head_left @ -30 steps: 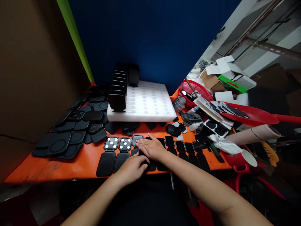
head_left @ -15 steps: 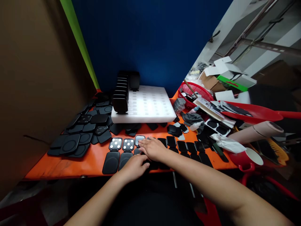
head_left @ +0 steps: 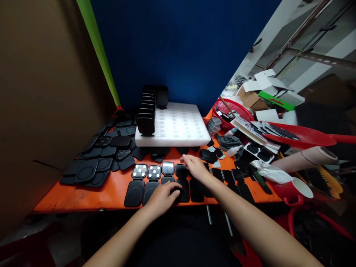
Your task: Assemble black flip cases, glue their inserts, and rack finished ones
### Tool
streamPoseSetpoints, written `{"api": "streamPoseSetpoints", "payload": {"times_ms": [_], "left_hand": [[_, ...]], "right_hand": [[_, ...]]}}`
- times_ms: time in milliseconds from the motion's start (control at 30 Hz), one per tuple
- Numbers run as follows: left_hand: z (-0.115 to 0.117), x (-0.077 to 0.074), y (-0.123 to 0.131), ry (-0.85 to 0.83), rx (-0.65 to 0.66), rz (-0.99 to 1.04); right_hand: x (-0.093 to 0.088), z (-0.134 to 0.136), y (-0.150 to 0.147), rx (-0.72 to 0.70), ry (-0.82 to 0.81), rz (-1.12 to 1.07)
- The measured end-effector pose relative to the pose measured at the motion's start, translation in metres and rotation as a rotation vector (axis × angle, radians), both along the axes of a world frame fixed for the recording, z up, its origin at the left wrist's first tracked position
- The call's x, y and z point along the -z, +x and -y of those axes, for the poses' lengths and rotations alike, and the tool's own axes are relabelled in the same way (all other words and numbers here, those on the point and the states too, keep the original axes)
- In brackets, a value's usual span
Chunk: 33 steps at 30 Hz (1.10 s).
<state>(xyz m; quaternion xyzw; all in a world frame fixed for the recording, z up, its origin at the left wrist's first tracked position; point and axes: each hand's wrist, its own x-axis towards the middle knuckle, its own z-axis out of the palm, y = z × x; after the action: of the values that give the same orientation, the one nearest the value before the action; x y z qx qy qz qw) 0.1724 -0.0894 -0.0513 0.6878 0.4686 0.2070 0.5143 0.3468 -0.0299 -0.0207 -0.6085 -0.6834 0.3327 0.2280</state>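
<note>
A row of hinged black folding pads, each a small square flap above a larger panel, lies along the front of the table. My left hand (head_left: pixel 164 195), fingers loosely stretched, rests over the lower panels near the row's middle. My right hand (head_left: pixel 195 167) is at the upper edge of a dark square flap (head_left: pixel 181 170), its fingers extended and apart from the left hand. Left of that flap is a pad with a shiny pale square (head_left: pixel 168 168). Two flaps further left show white dots, one being the dotted flap (head_left: pixel 139 171).
On the orange table (head_left: pixel 111 196), loose black panels (head_left: pixel 86 170) are heaped at left. A white foam block (head_left: pixel 178 124) holds several upright black pads (head_left: pixel 146 115). At right are a red basket (head_left: pixel 244 111), a grey cloth (head_left: pixel 229 142), a small bottle (head_left: pixel 233 150) and a red mug (head_left: pixel 294 189).
My right hand has moved right, off the pale square flap to the dark flap beside it. My hands have drawn apart. The view has shifted slightly.
</note>
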Motion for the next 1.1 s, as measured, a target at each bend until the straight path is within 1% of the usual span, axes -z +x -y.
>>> {"api": "streamPoseSetpoints", "payload": {"times_ms": [33,100,167,233,267,333,400,433,533,633,700,767,867,967,1033,1100], "left_hand": [[0.001,0.001,-0.001,-0.012,-0.042,0.027],[0.003,0.0,-0.004,-0.076,-0.14,0.127],[0.005,-0.004,-0.009,-0.216,-0.251,0.278],[0.006,-0.01,-0.014,-0.411,-0.338,0.433],[0.007,-0.013,-0.017,-0.497,-0.359,0.497],[0.008,-0.018,-0.023,-0.587,-0.359,0.582],[0.008,-0.019,-0.029,-0.592,-0.367,0.612],[0.008,-0.018,-0.032,-0.58,-0.375,0.594],[0.008,-0.012,-0.039,-0.55,-0.4,0.524],[0.01,-0.006,-0.047,-0.528,-0.408,0.498],[0.013,-0.004,-0.054,-0.505,-0.415,0.488],[0.016,-0.005,-0.06,-0.491,-0.421,0.495],[0.02,-0.006,-0.067,-0.533,-0.422,0.497],[0.024,-0.004,-0.071,-0.554,-0.459,0.46],[0.025,-0.001,-0.072,-0.539,-0.484,0.441],[0.026,0.003,-0.073,-0.543,-0.499,0.436]], "right_hand": [[-0.001,0.009,0.002,0.011,-0.047,-0.078],[0.001,0.031,0.0,-0.068,-0.175,-0.187],[0.004,0.049,-0.008,-0.103,-0.28,-0.269],[0.007,0.058,-0.016,-0.056,-0.332,-0.356],[0.008,0.058,-0.02,-0.02,-0.35,-0.403],[0.01,0.055,-0.025,0.029,-0.387,-0.49],[0.01,0.049,-0.027,0.055,-0.43,-0.556],[0.01,0.046,-0.028,0.065,-0.443,-0.576],[0.011,0.043,-0.032,0.089,-0.473,-0.608],[0.012,0.042,-0.039,0.107,-0.537,-0.646],[0.013,0.04,-0.044,0.104,-0.571,-0.663],[0.012,0.035,-0.046,0.107,-0.564,-0.657],[0.009,0.026,-0.047,0.128,-0.528,-0.637],[0.006,0.021,-0.047,0.066,-0.569,-0.631],[0.005,0.021,-0.048,0.012,-0.616,-0.636],[0.005,0.024,-0.05,-0.007,-0.637,-0.646]]}}
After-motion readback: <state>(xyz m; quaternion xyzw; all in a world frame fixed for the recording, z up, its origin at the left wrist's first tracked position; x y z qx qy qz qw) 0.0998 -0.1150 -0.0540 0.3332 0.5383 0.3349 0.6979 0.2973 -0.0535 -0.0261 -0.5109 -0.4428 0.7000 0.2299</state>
